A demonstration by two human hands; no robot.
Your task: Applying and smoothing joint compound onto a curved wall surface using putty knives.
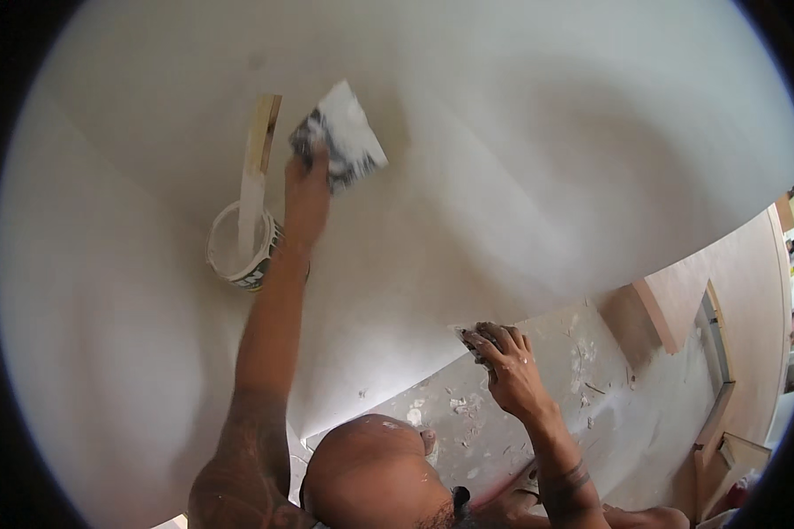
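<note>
My left hand point(308, 198) reaches far forward with its fingers closed on a broad, flat filling knife point(351, 132). White filler smears cover its dark blade. Just left of that forearm stands a white plastic bucket point(223, 275), whitish inside and partly hidden by the arm. A long wooden stick point(254, 189) rises out of it, its lower part coated white. Nearer to me and to the right, my right hand point(509, 361) is closed, its fingers spotted with filler. Something dark and white shows at its fingertips, too hidden to name.
A large smooth pale surface point(468, 203) spreads around both hands. Below the right hand lies a grey floor point(468, 414) with white splashes and scraps. Wooden boards point(657, 313) and a framed opening point(719, 339) stand on the right, with cluttered objects at the far right rim.
</note>
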